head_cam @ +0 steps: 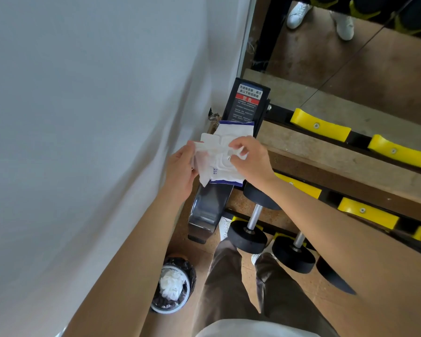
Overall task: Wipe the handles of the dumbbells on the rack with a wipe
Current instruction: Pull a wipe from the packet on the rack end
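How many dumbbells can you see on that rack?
2. One dumbbell sits at the left end of the rack, nearest row; a second dumbbell lies beside it. A dark shape under the right forearm may be a third, mostly hidden.

1. A round bin (189, 276) lined with a black bag stands on the brown floor (180, 235), holding crumpled white paper (171, 287).
2. Left of the bin rises a pale wall (83, 117).
3. Well beyond the bin, a mirror (338, 59) reflects 2 white shoes (298, 14).

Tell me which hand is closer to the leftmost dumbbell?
Right. The right hand pinches the wipe pack just above the leftmost dumbbell; the left hand holds the pack's far side, farther away.
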Available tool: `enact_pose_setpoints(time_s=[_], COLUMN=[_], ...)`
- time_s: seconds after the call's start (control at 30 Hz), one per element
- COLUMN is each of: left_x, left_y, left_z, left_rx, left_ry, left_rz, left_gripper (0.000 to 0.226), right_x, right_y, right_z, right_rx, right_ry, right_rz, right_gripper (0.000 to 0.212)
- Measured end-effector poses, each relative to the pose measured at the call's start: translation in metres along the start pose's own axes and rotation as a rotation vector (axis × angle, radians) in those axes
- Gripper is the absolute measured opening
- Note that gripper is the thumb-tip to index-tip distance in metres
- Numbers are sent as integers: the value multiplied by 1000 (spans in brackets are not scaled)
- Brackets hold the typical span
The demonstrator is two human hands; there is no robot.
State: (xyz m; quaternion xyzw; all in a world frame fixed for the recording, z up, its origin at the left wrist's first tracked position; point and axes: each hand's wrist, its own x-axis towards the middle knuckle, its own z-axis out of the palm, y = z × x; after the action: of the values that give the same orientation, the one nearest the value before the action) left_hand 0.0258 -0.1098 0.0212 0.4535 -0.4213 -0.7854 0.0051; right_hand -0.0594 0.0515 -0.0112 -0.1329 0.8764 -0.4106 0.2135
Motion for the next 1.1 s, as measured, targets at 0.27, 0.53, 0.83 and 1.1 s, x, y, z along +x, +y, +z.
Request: enact_pose_setpoints(time_s=[0.27,0.53,0.83,1.1], left_x=[-8,35,69,63], left_y=[-10,-41,-50,-43], left_z=[4,22,35,53], left_rx=[391,1374,1254,1216], left_ry=[-67,115,90,246], left_rz=[112,555,535,520], left_gripper=[25,83,67,48], right_x=[-37,-46,-25,-24], right_y=[-15,19,29,28], right_z=[0,-22,-20,-15], right_rx=[599,376,-54,-25], right_ry=[-157,-4,-372,-415], right_rz=[331,366,322,389], right_gripper=[14,24,63,71])
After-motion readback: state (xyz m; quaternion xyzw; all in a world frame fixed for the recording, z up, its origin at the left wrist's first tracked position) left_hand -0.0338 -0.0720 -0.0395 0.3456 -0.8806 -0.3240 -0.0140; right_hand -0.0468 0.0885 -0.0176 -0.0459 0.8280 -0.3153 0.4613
